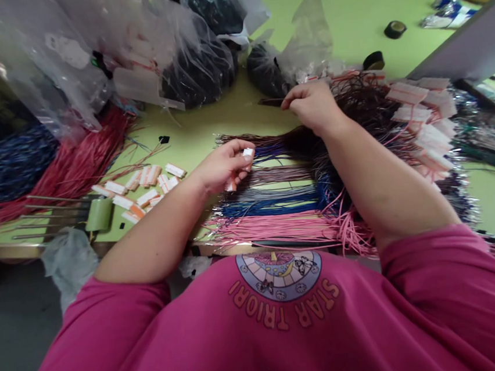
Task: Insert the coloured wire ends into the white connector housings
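Note:
My left hand [223, 167] is closed around a small white connector [248, 152] with an orange part below the fingers, held over rows of sorted wires [276, 206] in dark brown, purple, grey, blue and pink. My right hand [312, 103] is farther back, fingers pinched on thin dark wires [272, 101] at the far end of the brown bundle. Loose white and orange connectors [147, 189] lie on the green table [206, 125] to the left of my left hand.
Clear plastic bags [138, 50] with dark wire coils stand at the back. A heap of red wires [75, 167] and blue wires [4, 162] lies left. Wired connector bundles [424, 116] pile up right. Two black tape rolls [394, 29] sit far right. A green-handled tool [97, 214] lies near the front edge.

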`<action>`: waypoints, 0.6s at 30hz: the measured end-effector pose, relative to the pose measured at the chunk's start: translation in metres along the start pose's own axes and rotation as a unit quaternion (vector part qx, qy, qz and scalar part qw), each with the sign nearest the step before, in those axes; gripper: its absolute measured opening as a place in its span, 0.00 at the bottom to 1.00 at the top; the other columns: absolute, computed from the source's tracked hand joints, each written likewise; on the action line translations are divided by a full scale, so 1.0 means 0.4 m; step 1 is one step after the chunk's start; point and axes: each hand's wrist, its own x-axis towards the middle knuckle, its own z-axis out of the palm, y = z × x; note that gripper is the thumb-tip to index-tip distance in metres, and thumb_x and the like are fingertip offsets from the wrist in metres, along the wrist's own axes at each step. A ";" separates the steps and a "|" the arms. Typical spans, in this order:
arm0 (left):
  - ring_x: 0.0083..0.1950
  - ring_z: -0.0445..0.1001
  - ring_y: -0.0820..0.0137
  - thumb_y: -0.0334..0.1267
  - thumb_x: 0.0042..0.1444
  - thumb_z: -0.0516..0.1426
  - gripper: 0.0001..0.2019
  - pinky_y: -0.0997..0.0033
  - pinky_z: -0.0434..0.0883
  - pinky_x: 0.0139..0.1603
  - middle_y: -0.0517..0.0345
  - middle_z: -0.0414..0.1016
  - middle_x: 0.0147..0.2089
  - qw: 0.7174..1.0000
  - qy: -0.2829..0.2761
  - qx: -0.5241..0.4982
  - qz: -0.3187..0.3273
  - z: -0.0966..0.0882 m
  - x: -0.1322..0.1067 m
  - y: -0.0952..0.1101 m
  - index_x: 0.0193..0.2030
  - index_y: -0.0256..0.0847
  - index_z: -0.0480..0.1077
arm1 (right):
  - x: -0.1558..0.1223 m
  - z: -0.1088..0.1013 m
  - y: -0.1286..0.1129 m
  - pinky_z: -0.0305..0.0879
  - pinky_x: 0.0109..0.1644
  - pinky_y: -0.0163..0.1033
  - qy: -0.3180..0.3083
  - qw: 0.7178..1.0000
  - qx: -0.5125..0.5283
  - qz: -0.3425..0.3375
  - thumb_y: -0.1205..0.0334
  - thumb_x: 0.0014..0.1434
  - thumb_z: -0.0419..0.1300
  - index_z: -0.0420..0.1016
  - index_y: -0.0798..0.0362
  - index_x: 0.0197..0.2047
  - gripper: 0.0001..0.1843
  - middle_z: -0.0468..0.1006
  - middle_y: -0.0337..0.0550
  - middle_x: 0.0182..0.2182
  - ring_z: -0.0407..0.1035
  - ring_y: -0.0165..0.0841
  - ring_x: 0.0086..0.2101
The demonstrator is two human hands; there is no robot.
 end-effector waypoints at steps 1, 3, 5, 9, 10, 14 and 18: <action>0.17 0.65 0.77 0.30 0.59 0.63 0.13 0.79 0.55 0.14 0.66 0.70 0.24 1.000 0.000 -0.001 -0.001 -0.001 0.000 0.000 0.49 0.41 0.67 | -0.007 -0.013 -0.007 0.68 0.41 0.43 0.000 1.000 0.005 0.011 0.73 0.54 0.55 0.87 0.59 0.43 0.20 0.82 0.45 0.31 0.72 0.35 0.32; 0.18 0.66 0.77 0.30 0.58 0.64 0.14 0.79 0.55 0.14 0.65 0.71 0.25 1.000 -0.003 -0.003 0.003 -0.003 0.000 -0.001 0.49 0.41 0.68 | -0.034 -0.037 -0.029 0.68 0.41 0.42 -0.034 0.999 -0.003 -0.016 0.69 0.56 0.59 0.87 0.57 0.46 0.18 0.82 0.44 0.31 0.72 0.34 0.32; 0.18 0.68 0.77 0.29 0.56 0.66 0.16 0.79 0.56 0.14 0.65 0.72 0.25 1.000 -0.012 -0.007 0.007 -0.005 0.002 -0.003 0.49 0.41 0.68 | -0.074 -0.048 -0.058 0.69 0.45 0.43 -0.077 0.992 -0.022 -0.093 0.64 0.58 0.61 0.86 0.54 0.49 0.18 0.84 0.44 0.35 0.75 0.36 0.36; 0.21 0.72 0.75 0.29 0.53 0.68 0.19 0.80 0.59 0.15 0.64 0.74 0.27 0.999 -0.029 -0.019 0.014 -0.008 0.003 -0.006 0.48 0.41 0.67 | -0.154 -0.022 -0.094 0.67 0.51 0.43 -0.192 0.952 -0.023 -0.238 0.62 0.61 0.59 0.87 0.50 0.47 0.16 0.85 0.44 0.41 0.76 0.37 0.44; 0.21 0.73 0.75 0.30 0.52 0.68 0.19 0.80 0.59 0.16 0.64 0.74 0.27 0.999 -0.032 -0.021 0.019 -0.007 0.003 -0.007 0.47 0.42 0.67 | -0.167 -0.008 -0.090 0.67 0.51 0.42 -0.207 0.946 -0.009 -0.250 0.62 0.62 0.58 0.87 0.50 0.46 0.16 0.86 0.44 0.41 0.76 0.36 0.43; 0.23 0.75 0.75 0.32 0.53 0.68 0.19 0.81 0.60 0.17 0.66 0.75 0.28 0.998 -0.041 -0.016 0.043 -0.004 0.002 -0.012 0.48 0.43 0.66 | -0.186 0.047 -0.047 0.67 0.48 0.41 -0.142 0.969 0.064 -0.194 0.59 0.64 0.58 0.88 0.51 0.44 0.16 0.87 0.45 0.41 0.76 0.35 0.40; 0.23 0.76 0.74 0.34 0.52 0.69 0.21 0.80 0.59 0.16 0.66 0.75 0.30 0.997 -0.042 -0.011 0.058 0.004 0.001 -0.020 0.49 0.43 0.66 | -0.194 0.067 -0.030 0.66 0.48 0.40 -0.070 0.985 0.051 -0.150 0.58 0.65 0.57 0.87 0.53 0.43 0.17 0.87 0.46 0.40 0.77 0.36 0.40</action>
